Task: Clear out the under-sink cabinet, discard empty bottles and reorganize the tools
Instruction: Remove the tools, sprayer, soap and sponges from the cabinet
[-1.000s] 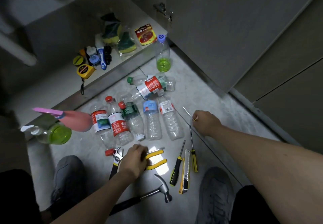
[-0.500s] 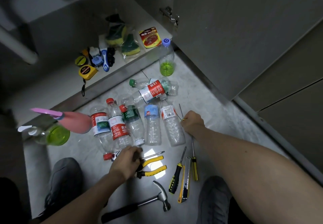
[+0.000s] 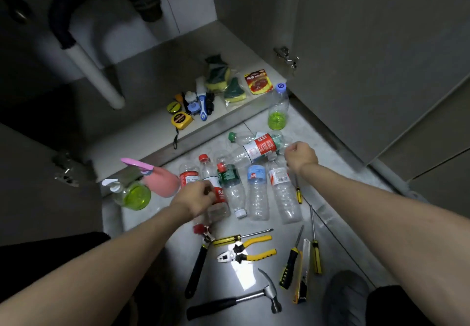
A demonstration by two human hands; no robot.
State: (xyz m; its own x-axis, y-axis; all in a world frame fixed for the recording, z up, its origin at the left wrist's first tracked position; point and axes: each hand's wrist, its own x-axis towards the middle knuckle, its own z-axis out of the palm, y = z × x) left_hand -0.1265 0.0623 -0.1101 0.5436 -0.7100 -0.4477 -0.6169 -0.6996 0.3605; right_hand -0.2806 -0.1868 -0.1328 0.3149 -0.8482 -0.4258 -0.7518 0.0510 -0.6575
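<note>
Several empty plastic bottles (image 3: 257,193) lie side by side on the floor in front of the open under-sink cabinet (image 3: 152,135). My left hand (image 3: 195,197) curls over a red-labelled bottle (image 3: 219,198) in that row. Further right, my right hand (image 3: 301,156) is a fist gripping a thin yellow-handled screwdriver (image 3: 298,193) by its shaft, beside another red-labelled bottle (image 3: 259,147) lying crosswise. Nearer me lie yellow pliers (image 3: 245,252), a yellow screwdriver (image 3: 236,237), a wrench (image 3: 198,264), a hammer (image 3: 236,302), a utility knife (image 3: 303,275) and two more screwdrivers (image 3: 316,252).
On the cabinet floor sit tape measures (image 3: 181,121), sponges (image 3: 218,79) and a red packet (image 3: 258,81). A bottle with green liquid (image 3: 278,109) stands by the open door (image 3: 356,46). A pink spray bottle (image 3: 162,181) and green pump bottle (image 3: 133,194) stand left. Drain pipes (image 3: 101,79) hang behind.
My left hand left the pliers and moved up onto the row of bottles. My right hand carried the thin screwdriver further toward the cabinet. The camera tilted up, showing the pipes.
</note>
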